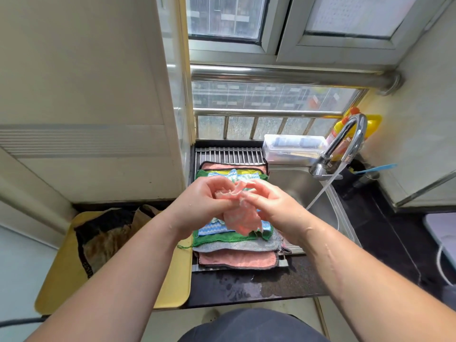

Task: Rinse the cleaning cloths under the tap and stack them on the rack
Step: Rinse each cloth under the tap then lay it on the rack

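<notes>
Both hands — left hand, right hand — clutch one pink cloth above five stacked cloths.

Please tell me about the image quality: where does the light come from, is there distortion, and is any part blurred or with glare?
Head view: daylight enters through the window behind the sink, so the scene is evenly lit with soft shadows; the wide-angle lens bends the cabinet edges and stretches both forearms; the tap shows bright reflections; the pink cloth between the left hand and right hand looks slightly soft.

Crumpled pink cloth hangs above stacked cloths on rack.
</notes>
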